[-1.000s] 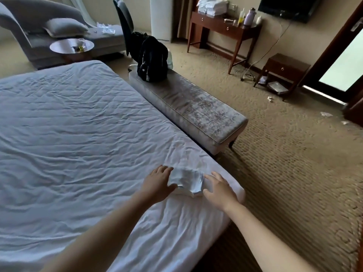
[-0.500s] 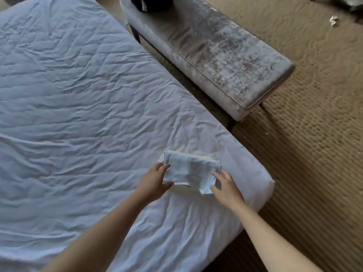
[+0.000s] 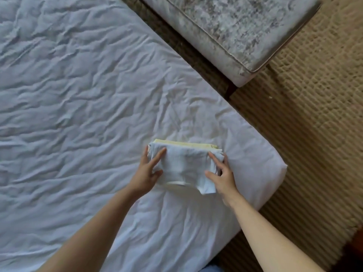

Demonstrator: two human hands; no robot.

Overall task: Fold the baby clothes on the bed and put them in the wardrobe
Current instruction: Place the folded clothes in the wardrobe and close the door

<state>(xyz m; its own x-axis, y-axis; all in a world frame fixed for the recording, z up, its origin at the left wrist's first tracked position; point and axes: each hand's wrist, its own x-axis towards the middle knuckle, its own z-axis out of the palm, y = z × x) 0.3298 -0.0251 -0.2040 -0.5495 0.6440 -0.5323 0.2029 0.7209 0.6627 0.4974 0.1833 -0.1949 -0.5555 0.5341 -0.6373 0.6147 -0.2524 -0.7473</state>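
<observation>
Head view: I am leaning over the near right corner of the bed (image 3: 78, 95). My left hand (image 3: 146, 173) is clasping the left end of the folded clothes (image 3: 184, 167) and my right hand (image 3: 222, 177) the right end. On each, thumb and forefinger are lying on top and the other fingers are wrapping the end; whether any reach underneath I cannot tell. The stack is resting on the sheet, a yellow piece (image 3: 184, 143) showing along its far edge. Folding looks done to me, so I am readying the lift: squeezing evenly, keeping layers level. The mattress edge is running just right of my hand, with carpet (image 3: 314, 124) beyond offering open room. Farther off, the bench (image 3: 235, 26) is standing close along the bed's end, so I am planning to turn away rightward.
</observation>
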